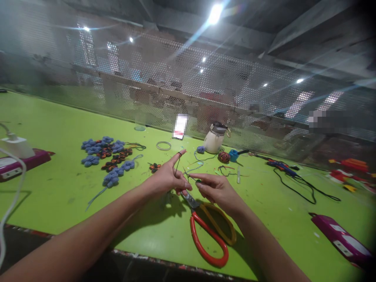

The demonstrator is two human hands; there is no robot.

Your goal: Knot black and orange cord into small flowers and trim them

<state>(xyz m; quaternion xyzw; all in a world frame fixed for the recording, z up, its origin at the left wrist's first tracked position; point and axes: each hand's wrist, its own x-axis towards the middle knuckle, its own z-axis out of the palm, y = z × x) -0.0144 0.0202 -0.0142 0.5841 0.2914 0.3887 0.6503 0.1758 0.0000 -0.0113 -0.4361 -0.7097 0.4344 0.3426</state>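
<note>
My left hand has dark yarn looped round its raised index finger, and its thumb and other fingers pinch the yarn lower down. Close beside it, my right hand is closed on a thin crochet hook, whose tip points toward the yarn; most of the hook is hidden by the fingers. Below both hands lie large scissors with one red and one yellow handle, their blades partly covered by my left hand. A small dark-and-orange crocheted flower lies just left of my left hand.
Blue and dark-orange crocheted flowers lie at the left. Behind my hands are a ring, a phone, a jug and a yarn ball. A glue gun and power strips flank the work area; a perforated screen stands behind.
</note>
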